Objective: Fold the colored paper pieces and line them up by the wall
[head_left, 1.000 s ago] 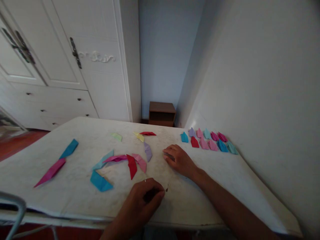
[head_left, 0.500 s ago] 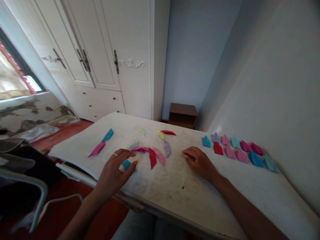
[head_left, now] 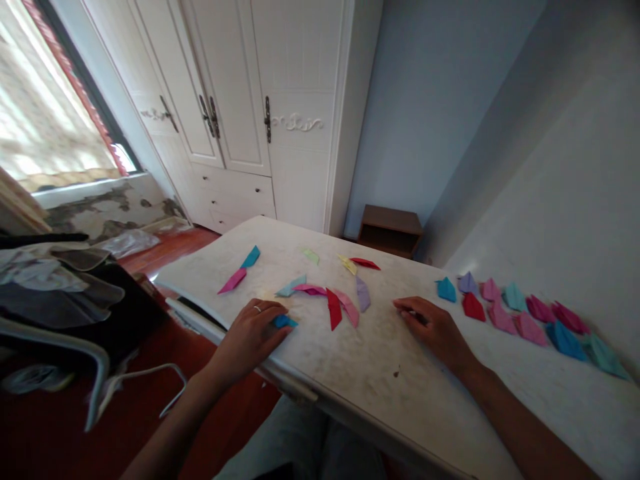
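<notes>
My left hand [head_left: 257, 335] is at the near left of the table, with a small blue folded-paper piece [head_left: 284, 321] between thumb and fingers. Just beyond it a pale teal folded piece [head_left: 291, 286], a magenta one [head_left: 311, 290], a red one [head_left: 333, 309] and a pink one [head_left: 348, 308] lie touching or overlapping. My right hand [head_left: 429, 325] rests on the tabletop to the right. Its fingers are loosely curled together, and nothing shows in them. Nearest to it on the left is a lavender folded piece [head_left: 363, 294].
Several folded paper shapes [head_left: 501, 316] stand in two rows at the table's right, by the wall. Farther back on the white table [head_left: 380, 413] lie blue [head_left: 251, 257], magenta [head_left: 232, 281], pale green [head_left: 311, 256], yellow [head_left: 347, 265] and red [head_left: 365, 263] pieces.
My left hand has closed on the blue folded piece, which lay under its spread fingers before. The view has turned a little left, and my right hand stays resting on the table.
</notes>
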Motion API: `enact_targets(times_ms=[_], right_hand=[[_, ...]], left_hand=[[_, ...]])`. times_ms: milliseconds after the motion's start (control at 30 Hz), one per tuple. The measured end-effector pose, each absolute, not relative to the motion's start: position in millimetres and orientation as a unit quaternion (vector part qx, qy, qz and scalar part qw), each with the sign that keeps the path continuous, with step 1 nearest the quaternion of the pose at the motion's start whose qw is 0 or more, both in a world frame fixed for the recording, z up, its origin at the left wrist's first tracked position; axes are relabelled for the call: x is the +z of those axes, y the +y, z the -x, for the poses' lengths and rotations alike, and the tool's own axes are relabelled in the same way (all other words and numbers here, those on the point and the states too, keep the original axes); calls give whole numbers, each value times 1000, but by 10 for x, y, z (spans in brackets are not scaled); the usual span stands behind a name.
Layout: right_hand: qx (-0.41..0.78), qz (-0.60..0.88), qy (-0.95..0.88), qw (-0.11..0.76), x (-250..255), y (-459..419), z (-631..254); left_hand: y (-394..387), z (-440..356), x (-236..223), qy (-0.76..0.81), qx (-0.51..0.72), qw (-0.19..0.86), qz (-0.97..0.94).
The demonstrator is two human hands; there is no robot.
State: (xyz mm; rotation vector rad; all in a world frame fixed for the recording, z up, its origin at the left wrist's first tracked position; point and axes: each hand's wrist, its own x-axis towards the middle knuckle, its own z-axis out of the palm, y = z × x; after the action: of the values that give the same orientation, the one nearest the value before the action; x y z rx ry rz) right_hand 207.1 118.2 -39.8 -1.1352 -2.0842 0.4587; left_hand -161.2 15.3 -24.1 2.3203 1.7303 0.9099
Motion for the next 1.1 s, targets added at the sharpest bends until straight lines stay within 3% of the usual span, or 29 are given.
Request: enact_targets(times_ms=[167,400,533,667,1100], right_hand=[[174,434,-810,355,-424,1181,-2079],[214,451,-782,374,-386,1140,-2051],[258,438,-772,382,-322,1073,-1971],[302,401,-797,336,-254,968,-1863],[414,352,-752,372,-204,877,-1775]], left_hand=[[161,1635,-218,580,333,68,-740],[184,1563,-242,589,448,-7,-673],[237,1472,-202,561,447,13,-696],[348,1329,-147,546,439,20,-713],[619,575,33,368,376,180,-831]])
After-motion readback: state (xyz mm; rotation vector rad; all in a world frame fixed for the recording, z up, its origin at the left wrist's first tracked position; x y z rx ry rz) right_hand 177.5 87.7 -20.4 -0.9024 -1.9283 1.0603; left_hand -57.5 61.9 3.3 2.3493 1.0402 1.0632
